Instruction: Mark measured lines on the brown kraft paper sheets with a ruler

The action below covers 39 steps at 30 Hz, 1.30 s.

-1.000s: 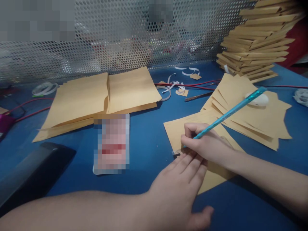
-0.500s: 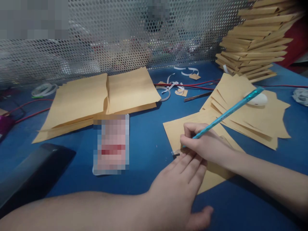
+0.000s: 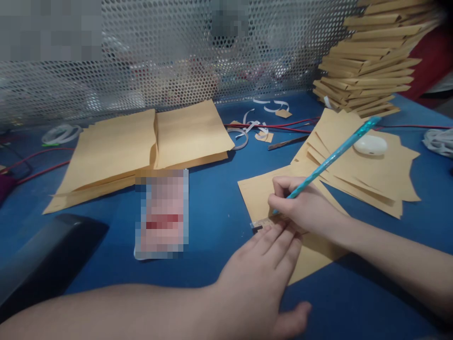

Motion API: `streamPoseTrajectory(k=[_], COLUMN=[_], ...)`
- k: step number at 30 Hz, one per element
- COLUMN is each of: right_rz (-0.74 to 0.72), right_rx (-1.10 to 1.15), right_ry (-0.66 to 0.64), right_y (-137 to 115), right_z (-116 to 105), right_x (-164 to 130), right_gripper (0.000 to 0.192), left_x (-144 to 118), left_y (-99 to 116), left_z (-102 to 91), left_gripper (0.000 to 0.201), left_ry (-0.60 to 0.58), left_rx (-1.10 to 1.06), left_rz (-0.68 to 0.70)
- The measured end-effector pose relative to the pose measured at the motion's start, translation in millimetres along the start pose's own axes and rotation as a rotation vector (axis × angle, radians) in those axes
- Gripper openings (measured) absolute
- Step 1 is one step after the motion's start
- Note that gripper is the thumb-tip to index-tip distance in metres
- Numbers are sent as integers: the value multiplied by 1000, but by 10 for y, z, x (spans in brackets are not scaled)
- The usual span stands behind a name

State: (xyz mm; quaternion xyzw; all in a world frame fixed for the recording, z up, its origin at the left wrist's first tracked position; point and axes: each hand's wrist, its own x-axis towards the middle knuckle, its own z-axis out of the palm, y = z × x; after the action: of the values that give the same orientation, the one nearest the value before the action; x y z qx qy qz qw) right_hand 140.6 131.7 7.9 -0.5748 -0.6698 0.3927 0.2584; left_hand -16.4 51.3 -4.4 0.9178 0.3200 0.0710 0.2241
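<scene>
My right hand [image 3: 311, 208] is closed around a turquoise pencil [image 3: 331, 160], its lower end at a clear ruler [image 3: 264, 224] with a dark patch at its left end. The ruler lies across a brown paper envelope [image 3: 255, 191] on the blue table. My left hand [image 3: 262, 264] rests flat with its fingertips on the ruler and the paper, thumb spread toward the front. Both hands hide much of the ruler, and the writing tip is hard to make out.
Open brown envelopes [image 3: 193, 132] lie at the left back, behind a phone [image 3: 186, 208]. Fanned envelopes [image 3: 382, 174] under a white rounded case [image 3: 370, 145] lie right, before a tall envelope stack [image 3: 371, 61]. Red cords [image 3: 283, 127] and white strips [image 3: 253, 126] lie by a perforated metal screen [image 3: 170, 61].
My right hand has moved slightly right along the ruler, and the pencil's upper end has tipped a little to the left. My left hand stays in place. The view has shifted slightly.
</scene>
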Motion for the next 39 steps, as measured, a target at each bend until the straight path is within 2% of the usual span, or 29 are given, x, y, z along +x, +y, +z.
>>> streamPoseTrajectory(k=[16,32,34,39], right_rz=[8,30,-9,-264], right_rx=[-66,-8,29,234], right_ry=[-36,-73,-10,328], right_y=[-43,-27,-48,-144], right_z=[6,14,-10,-184], right_x=[-4,16,-2,-69], right_gripper=[25,26,27,34], left_x=[2,4,4,-4], left_y=[-2,-9,-10,-6], left_z=[-14,-13,-19,-28], left_gripper=[78,78,77,72], left_ry=[-24,-14,-19,-38], left_rx=[-15,-39,-42,-43], left_rz=[-9,-1,-5,1])
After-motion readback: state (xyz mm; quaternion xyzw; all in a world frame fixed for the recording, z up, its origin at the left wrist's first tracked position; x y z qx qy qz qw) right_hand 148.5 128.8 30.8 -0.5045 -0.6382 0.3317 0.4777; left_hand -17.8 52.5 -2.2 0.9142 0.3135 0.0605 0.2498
